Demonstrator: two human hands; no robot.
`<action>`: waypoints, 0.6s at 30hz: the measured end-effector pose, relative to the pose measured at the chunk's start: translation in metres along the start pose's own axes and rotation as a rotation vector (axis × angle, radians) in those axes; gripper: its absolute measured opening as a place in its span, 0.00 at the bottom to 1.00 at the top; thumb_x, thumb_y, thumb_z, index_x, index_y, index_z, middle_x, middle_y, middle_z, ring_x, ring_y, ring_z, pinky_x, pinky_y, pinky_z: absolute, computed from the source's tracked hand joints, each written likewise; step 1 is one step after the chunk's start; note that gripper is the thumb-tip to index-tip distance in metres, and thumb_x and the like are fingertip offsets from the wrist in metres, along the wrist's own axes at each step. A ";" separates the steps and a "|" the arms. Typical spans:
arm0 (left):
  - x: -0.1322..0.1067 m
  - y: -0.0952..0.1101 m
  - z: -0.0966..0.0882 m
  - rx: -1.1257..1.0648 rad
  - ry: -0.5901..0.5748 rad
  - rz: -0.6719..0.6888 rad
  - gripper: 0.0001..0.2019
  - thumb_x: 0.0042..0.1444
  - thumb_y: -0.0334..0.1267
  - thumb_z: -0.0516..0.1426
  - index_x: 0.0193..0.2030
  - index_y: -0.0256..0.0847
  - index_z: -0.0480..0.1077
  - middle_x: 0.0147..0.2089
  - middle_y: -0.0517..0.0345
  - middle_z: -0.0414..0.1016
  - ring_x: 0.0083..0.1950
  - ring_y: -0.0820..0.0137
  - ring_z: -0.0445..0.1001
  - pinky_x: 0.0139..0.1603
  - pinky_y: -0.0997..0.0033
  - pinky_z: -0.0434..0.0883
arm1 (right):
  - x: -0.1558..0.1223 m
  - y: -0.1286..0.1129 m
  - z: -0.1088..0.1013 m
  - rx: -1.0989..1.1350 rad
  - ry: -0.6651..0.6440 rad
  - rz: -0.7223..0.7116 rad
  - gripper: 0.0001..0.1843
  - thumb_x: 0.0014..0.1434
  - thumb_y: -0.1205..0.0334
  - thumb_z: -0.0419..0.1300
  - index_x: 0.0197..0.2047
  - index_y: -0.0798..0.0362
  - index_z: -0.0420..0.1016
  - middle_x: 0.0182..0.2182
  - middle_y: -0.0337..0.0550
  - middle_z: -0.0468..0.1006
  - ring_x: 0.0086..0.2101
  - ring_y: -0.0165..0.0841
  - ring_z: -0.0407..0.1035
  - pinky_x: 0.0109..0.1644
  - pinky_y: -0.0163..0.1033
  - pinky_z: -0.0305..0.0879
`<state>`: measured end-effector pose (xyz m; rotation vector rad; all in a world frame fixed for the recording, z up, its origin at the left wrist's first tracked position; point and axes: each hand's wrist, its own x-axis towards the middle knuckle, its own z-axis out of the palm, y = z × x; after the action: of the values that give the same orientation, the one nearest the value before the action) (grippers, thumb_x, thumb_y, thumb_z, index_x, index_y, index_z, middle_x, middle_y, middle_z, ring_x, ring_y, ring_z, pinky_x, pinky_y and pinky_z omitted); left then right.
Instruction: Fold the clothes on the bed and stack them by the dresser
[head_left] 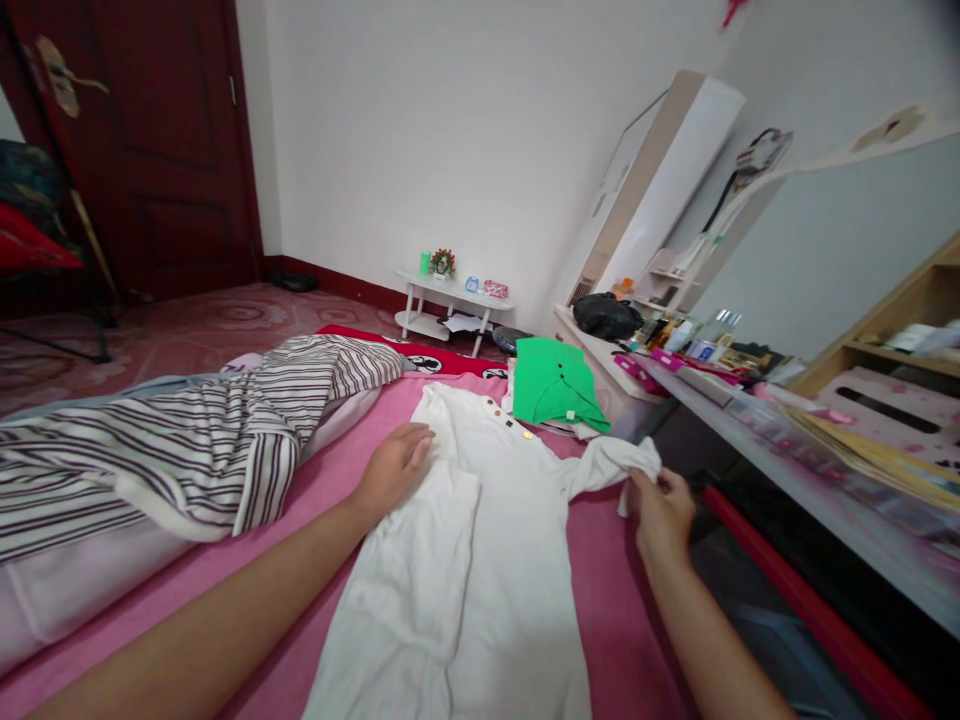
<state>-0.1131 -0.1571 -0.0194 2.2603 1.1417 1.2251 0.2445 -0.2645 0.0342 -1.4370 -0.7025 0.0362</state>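
Note:
A white long-sleeved shirt (517, 540) lies spread on the pink bed cover (615, 600), its buttoned neck at the far end. The left sleeve is folded inward over the body of the shirt. My left hand (396, 462) rests on the shirt's left edge near the shoulder, fingers stretched out. Off to the right, my right hand (666, 508) pinches the end of the other sleeve (607, 464), which is lifted and bent away from the body. Beyond the neck sits a folded green garment (556, 385) with dark buttons.
Striped clothing (300, 400) is heaped along the left of the bed. On the right stands a dressing table (750, 430) crowded with bottles and boxes. A low white table (450, 290) with small ornaments is by the far wall, and a dark red door (150, 150) at the left.

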 end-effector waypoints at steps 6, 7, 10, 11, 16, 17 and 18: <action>-0.021 0.036 -0.029 0.014 -0.068 0.481 0.12 0.64 0.37 0.46 0.43 0.39 0.69 0.39 0.50 0.72 0.42 0.65 0.69 0.45 0.65 0.67 | -0.077 -0.110 0.033 -0.213 -0.867 -0.514 0.20 0.51 0.60 0.61 0.49 0.49 0.72 0.57 0.48 0.67 0.56 0.38 0.61 0.59 0.46 0.57; -0.026 0.041 -0.030 0.052 -0.147 0.588 0.12 0.63 0.37 0.46 0.44 0.40 0.69 0.38 0.50 0.72 0.41 0.65 0.69 0.44 0.65 0.67 | -0.085 -0.116 0.029 -0.277 -0.933 -0.507 0.16 0.53 0.60 0.60 0.47 0.49 0.73 0.54 0.47 0.70 0.54 0.37 0.64 0.58 0.44 0.59; -0.032 0.055 -0.027 0.139 -0.339 0.762 0.12 0.63 0.37 0.46 0.46 0.41 0.69 0.36 0.51 0.71 0.39 0.66 0.68 0.42 0.66 0.67 | -0.102 -0.109 0.007 -0.527 -1.036 -0.347 0.13 0.57 0.58 0.55 0.43 0.52 0.75 0.40 0.46 0.77 0.38 0.35 0.72 0.43 0.40 0.65; -0.032 0.057 -0.025 0.158 -0.365 0.750 0.12 0.63 0.37 0.46 0.47 0.42 0.68 0.37 0.51 0.71 0.40 0.66 0.68 0.42 0.66 0.67 | -0.106 -0.102 -0.003 -0.631 -1.070 -0.300 0.14 0.56 0.57 0.56 0.43 0.53 0.74 0.38 0.45 0.77 0.34 0.34 0.72 0.39 0.39 0.65; -0.020 0.047 -0.011 0.280 -0.222 0.350 0.25 0.57 0.47 0.54 0.60 0.41 0.61 0.57 0.43 0.64 0.57 0.56 0.62 0.57 0.55 0.60 | -0.142 -0.071 -0.052 -0.955 -1.155 -0.139 0.27 0.47 0.59 0.62 0.52 0.53 0.71 0.41 0.47 0.76 0.34 0.36 0.72 0.39 0.38 0.64; -0.018 0.041 -0.010 0.309 -0.196 0.264 0.29 0.55 0.49 0.56 0.62 0.40 0.60 0.59 0.42 0.63 0.59 0.53 0.61 0.59 0.52 0.58 | -0.150 -0.067 -0.060 -0.961 -1.175 -0.129 0.30 0.46 0.59 0.63 0.54 0.52 0.69 0.43 0.48 0.75 0.35 0.36 0.72 0.40 0.38 0.64; -0.015 0.034 -0.009 0.330 -0.189 0.193 0.32 0.53 0.52 0.57 0.62 0.39 0.60 0.58 0.41 0.64 0.59 0.52 0.61 0.60 0.51 0.57 | -0.157 -0.063 -0.068 -0.954 -1.209 -0.133 0.31 0.45 0.59 0.64 0.55 0.50 0.69 0.45 0.48 0.74 0.35 0.37 0.72 0.40 0.38 0.65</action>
<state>-0.1085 -0.1913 -0.0018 2.7198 1.1448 0.9134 0.1257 -0.4024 0.0282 -2.2336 -1.9845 0.5659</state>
